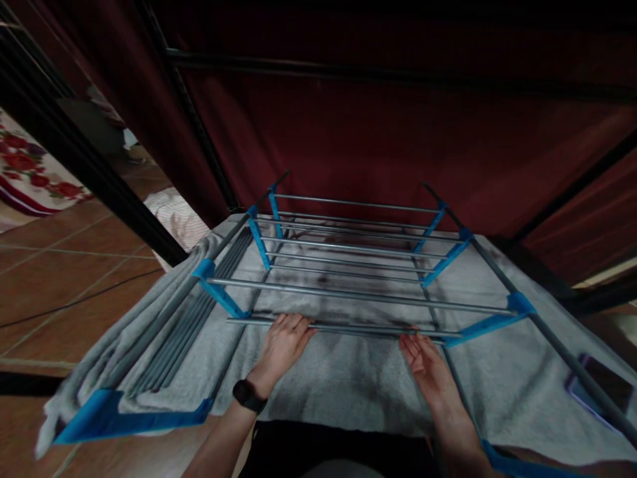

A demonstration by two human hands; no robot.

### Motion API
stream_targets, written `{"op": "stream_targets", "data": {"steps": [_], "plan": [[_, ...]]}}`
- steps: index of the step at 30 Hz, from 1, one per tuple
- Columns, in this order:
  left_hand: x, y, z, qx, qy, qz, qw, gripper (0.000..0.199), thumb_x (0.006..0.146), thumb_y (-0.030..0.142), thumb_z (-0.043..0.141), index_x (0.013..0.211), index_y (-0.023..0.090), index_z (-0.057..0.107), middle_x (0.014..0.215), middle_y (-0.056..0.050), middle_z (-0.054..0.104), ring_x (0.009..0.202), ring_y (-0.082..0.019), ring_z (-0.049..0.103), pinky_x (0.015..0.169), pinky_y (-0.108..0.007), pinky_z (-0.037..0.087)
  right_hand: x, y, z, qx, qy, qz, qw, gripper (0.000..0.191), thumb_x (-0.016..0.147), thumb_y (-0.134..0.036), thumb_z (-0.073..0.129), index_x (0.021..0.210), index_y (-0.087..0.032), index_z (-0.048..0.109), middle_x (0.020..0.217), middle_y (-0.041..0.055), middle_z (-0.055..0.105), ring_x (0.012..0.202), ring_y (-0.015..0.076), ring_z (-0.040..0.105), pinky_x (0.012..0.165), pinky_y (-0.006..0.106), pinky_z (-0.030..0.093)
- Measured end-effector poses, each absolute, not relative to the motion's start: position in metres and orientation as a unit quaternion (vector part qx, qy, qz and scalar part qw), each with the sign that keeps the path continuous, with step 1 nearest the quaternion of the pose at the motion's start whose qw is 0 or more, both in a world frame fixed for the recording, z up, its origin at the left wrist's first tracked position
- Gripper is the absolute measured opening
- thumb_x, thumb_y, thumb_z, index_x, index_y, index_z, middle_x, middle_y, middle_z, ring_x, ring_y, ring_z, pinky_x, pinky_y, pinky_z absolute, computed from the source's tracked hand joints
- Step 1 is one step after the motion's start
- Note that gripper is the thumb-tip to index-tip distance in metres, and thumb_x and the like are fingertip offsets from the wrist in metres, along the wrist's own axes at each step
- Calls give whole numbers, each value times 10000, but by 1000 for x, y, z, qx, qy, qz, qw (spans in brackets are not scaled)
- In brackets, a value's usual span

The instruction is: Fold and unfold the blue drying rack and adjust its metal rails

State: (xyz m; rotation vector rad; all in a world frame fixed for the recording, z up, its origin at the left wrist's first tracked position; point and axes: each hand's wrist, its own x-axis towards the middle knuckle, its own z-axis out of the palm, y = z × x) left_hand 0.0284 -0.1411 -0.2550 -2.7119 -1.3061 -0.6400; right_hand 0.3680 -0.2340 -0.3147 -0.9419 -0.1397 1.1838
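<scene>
A rack frame of grey tubes (323, 291) with blue plastic brackets (223, 297) lies on a grey cloth. My left hand (286, 344), with a black watch on its wrist, has its fingers wrapped over the left part of the nearest cross tube (363, 329). Near that tube's right end is my right hand (423, 362), palm turned up, with its fingertips at the tube. The near tube's right end meets a blue bracket (485, 327). Several more cross tubes run between brackets farther back.
Loose grey tubes (186, 338) lie bundled on the cloth (343, 385) at left. A phone (600, 392) rests at right. Behind stands a dark red panel (373, 133) with black bars. Tiled floor (64, 279) and a floral cloth (34, 166) show at left.
</scene>
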Motion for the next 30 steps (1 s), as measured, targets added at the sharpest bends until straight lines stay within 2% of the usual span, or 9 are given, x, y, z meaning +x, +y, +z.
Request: {"op": "stream_targets", "data": {"steps": [19, 22, 26, 30], "plan": [[29, -134, -257, -882, -424, -205, 23, 275, 1024, 371, 485, 1044, 190, 691, 914, -51, 708, 860, -219, 649, 816, -387, 436, 368, -233, -314, -457, -73, 530, 711, 236, 667, -308, 893, 827, -246, 730, 935, 0, 758, 951, 196, 717, 951, 388, 574], [30, -134, -257, -880, -427, -206, 22, 259, 1020, 363, 498, 1047, 193, 692, 916, -51, 709, 860, -221, 651, 825, -392, 438, 360, -236, -309, -469, -95, 543, 690, 270, 654, -345, 898, 839, -245, 728, 933, 13, 759, 928, 201, 717, 930, 389, 576], [30, -134, -258, -879, -427, -210, 24, 258, 1017, 358, 503, 1057, 188, 693, 914, -55, 710, 864, -231, 653, 822, -398, 437, 337, -244, -298, -502, -174, 564, 632, 365, 652, -400, 891, 946, -239, 745, 1025, 60, 757, 924, 224, 712, 891, 388, 573], [30, -134, -257, -881, -426, -204, 20, 264, 1021, 359, 492, 1035, 192, 696, 913, -58, 714, 859, -233, 656, 821, -397, 434, 315, -245, -284, -530, -279, 543, 589, 346, 737, -491, 821, 943, -222, 748, 981, 80, 751, 891, 237, 696, 873, 409, 563]]}}
